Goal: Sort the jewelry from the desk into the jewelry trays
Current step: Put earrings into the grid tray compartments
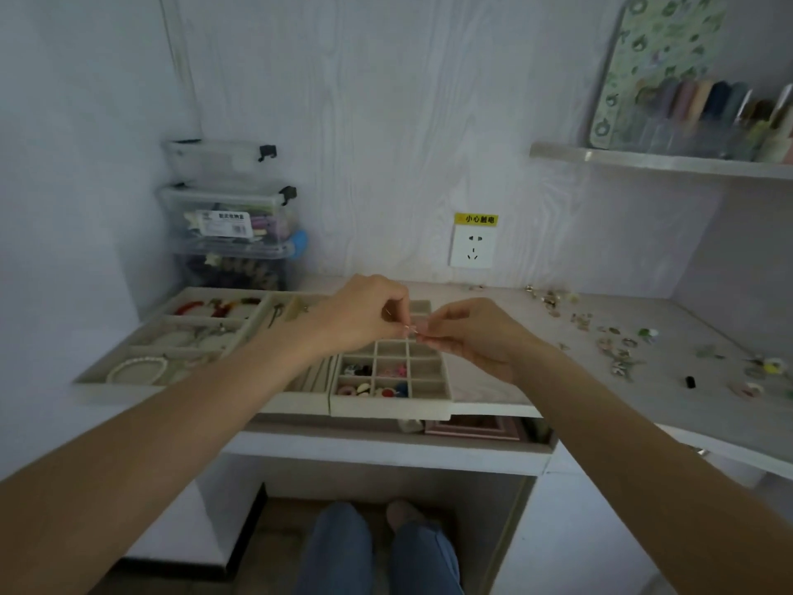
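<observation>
Both hands meet above the small-cell jewelry tray point(429, 401). My left hand point(364, 315) and my right hand point(472, 337) pinch one tiny silvery piece of jewelry point(410, 330) between their fingertips; what kind of piece it is cannot be told. Some front cells of that tray hold colourful small items point(388, 373). Left of it lies a larger beige tray point(141, 337) with a white bead bracelet point(137, 368) and red pieces point(193, 307). Loose jewelry point(618, 341) is scattered over the desk on the right.
Stacked clear plastic boxes point(231, 216) stand at the back left against the wall. A wall socket point(473, 246) sits behind the trays. A shelf point(661, 163) at upper right carries small bottles. My knees point(377, 551) show under the desk.
</observation>
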The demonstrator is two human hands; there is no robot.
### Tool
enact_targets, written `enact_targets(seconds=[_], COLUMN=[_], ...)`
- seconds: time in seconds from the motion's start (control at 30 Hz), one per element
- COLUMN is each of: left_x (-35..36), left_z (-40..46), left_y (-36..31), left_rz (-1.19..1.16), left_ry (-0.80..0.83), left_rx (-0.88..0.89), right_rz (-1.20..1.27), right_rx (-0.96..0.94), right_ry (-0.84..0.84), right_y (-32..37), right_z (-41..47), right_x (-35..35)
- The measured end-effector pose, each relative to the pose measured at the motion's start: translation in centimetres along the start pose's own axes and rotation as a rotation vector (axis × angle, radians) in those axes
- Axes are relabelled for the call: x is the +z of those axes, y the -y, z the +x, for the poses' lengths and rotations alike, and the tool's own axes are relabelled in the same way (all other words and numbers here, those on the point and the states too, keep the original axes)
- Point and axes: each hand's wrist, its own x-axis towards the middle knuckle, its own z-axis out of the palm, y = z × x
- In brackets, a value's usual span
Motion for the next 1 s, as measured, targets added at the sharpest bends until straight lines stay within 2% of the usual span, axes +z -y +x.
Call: enact_targets(seconds=[0.17,0.3,0.47,0.77,1.0], left_x=[0.6,1.2,1.4,1.8,2.5], left_z=[-0.9,-0.6,0.1,1.9,2.4], left_y=[1.9,2.7,3.6,3.8,3.4], left_rz=[0.040,0.003,0.012,0.048,0.069], left_ry=[0.092,0.103,0.073,0.209,0.290], left_rx=[-0.031,-0.070,-0.141,-0.281,-0.239], right_rz=[-0.379,-0.634,-0.731,-1.006,-1.084], right_rx=[-0.021,-0.085,-0.124,-0.202,-0.161], right_ry=[-0.064,-0.128,-0.131,-0.085,-0.018], right_y=[-1.4,-2.1,-2.2,-2.0,-1.7], right_z=[1.0,2.0,2.4,2.2,2.1], right_x=[1.4,2.2,2.5,2.9,2.9])
